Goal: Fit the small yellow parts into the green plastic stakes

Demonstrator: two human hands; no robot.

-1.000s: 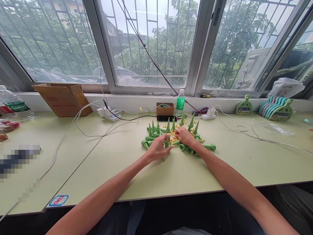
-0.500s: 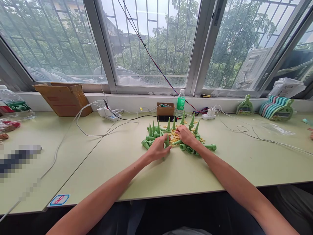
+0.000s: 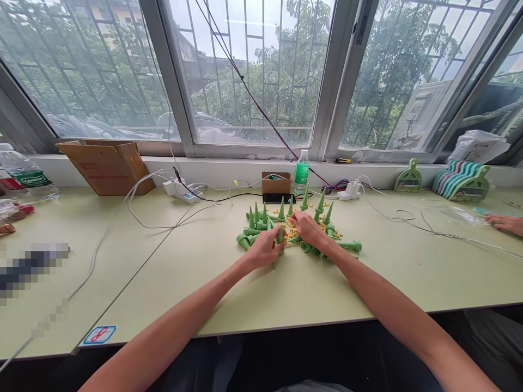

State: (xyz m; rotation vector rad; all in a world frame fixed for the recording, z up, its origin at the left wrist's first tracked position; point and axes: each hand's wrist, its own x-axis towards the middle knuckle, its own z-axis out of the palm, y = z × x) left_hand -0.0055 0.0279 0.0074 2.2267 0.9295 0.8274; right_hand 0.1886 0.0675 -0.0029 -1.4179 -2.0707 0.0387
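My left hand (image 3: 265, 247) is closed around a green plastic spike (image 3: 280, 237), held upright with its tip pointing up at the near side of the pile. Fingers pinched together, my right hand (image 3: 309, 226) is over small yellow plastic pieces (image 3: 292, 234); whatever lies between its fingertips is hidden. Several green cone-tipped spikes (image 3: 320, 204) stand upright behind and around both hands. More green tubes with wide caps (image 3: 350, 245) lie on their sides to the right, and others (image 3: 244, 240) lie to the left of my left hand.
A small cardboard box (image 3: 277, 184), a phone (image 3: 278, 198) and a green-labelled bottle (image 3: 302, 170) stand behind the pile. White power strips (image 3: 183, 191) and cables cross the table (image 3: 171, 288). At right are green dustpan-like items (image 3: 461, 182) and another person's hand (image 3: 506, 223).
My right hand has shifted slightly left toward my left hand. My left fingers have drawn closer around the upright spike. Another person's hand has appeared at the right edge.
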